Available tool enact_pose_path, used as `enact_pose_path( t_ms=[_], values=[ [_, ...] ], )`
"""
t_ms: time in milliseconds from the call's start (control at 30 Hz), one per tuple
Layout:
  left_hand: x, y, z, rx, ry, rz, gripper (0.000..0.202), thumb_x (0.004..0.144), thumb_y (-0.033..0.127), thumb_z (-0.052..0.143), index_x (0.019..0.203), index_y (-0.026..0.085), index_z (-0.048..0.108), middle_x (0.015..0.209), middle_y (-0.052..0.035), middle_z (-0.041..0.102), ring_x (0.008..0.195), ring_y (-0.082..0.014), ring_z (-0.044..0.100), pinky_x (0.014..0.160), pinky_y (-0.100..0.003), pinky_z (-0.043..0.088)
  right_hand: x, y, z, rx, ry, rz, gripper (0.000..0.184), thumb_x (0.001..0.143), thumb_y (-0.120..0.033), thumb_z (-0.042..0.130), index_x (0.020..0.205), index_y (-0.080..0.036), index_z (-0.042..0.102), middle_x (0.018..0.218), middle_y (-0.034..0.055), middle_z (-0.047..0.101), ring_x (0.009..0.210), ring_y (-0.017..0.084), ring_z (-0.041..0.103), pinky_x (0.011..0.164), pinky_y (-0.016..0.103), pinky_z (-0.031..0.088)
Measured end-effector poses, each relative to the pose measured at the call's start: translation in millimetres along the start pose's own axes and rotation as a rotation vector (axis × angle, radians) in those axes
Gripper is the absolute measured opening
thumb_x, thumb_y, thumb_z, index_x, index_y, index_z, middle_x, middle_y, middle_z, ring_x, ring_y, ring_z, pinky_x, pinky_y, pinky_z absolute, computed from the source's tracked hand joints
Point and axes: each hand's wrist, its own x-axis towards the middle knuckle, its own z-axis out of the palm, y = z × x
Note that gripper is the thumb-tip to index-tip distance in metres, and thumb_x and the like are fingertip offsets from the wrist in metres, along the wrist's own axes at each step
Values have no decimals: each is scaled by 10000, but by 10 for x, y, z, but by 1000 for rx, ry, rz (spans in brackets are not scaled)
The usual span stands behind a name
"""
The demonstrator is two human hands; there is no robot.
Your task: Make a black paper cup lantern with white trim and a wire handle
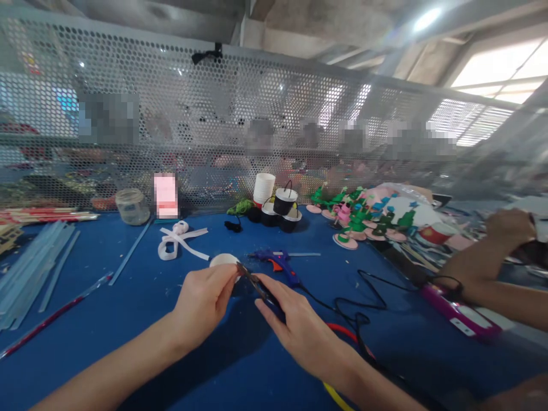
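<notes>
My left hand grips a small white cup at its rim, fingers closed around its near side. Most of the cup is hidden behind the fingers. In my right hand is a dark-handled pair of pliers, its tip touching the cup's rim beside my left fingertips. A white ribbon trails up to the cup's left side and lies curled on the table. Just beyond my hands lies a blue glue gun with a clear stick in its back.
Black-and-white little buckets, a stack of paper cups and a glass jar stand at the back. Glue sticks lie left. Small green and pink craft pieces, a purple power strip and another person's arm are right.
</notes>
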Motion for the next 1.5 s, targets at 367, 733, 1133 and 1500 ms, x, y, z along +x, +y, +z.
enact_pose_path(
  t_ms=[367,733,1133,1500],
  values=[
    [119,-23,-308,-1119,-669,-597,247,821,357,422,789,144,542,551,5,583,352,-34,274,375,-178,208,63,135,-127,-99,-48,-260,431,786,-149,435,1214,-172,387,943,104,569,826,202,565,728,344,496],
    [72,37,-253,-969,-506,-510,248,774,371,484,702,149,567,474,33,485,455,-70,384,455,-189,271,75,139,-180,-196,30,-316,481,754,-113,467,1223,-178,383,917,94,556,837,211,552,729,349,498],
    [102,77,-175,-590,-312,-447,256,827,301,370,667,155,507,547,32,496,479,-72,376,480,-197,292,56,65,-75,-15,15,-86,373,831,-248,447,1199,-186,441,1098,101,582,996,214,560,861,370,457],
    [112,56,-205,-1021,-365,-650,210,780,328,487,752,123,529,524,43,506,416,-31,318,406,-169,200,66,64,-159,265,-151,-17,431,851,-330,423,1258,-202,362,1178,78,523,1060,177,507,883,326,432]
  ],
)
